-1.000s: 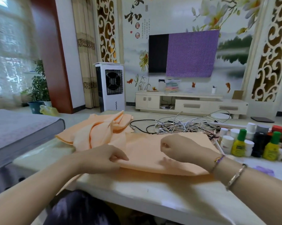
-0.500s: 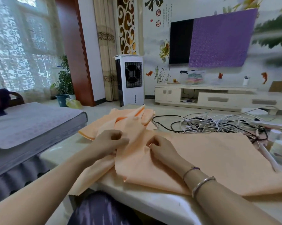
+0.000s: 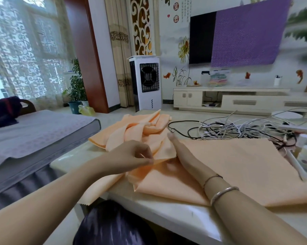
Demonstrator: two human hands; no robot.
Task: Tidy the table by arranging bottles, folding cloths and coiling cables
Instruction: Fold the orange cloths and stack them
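Lying under both hands, left hand (image 3: 131, 156) pinching: cloth (image 3: 228, 165).

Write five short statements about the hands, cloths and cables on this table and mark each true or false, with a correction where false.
1. The left hand pinches an edge of the peach cloth. True.
2. The right hand grips a white cable. False: it lies with straight fingers on the peach cloth, apart from the cable tangle.
3. The cables are neatly coiled. False: they lie in a loose tangle of white and black leads at the far side of the table.
4. A crumpled cloth pile lies beyond the left hand. True.
5. The right wrist is bare. False: it wears a silver bangle and a thin cord band.
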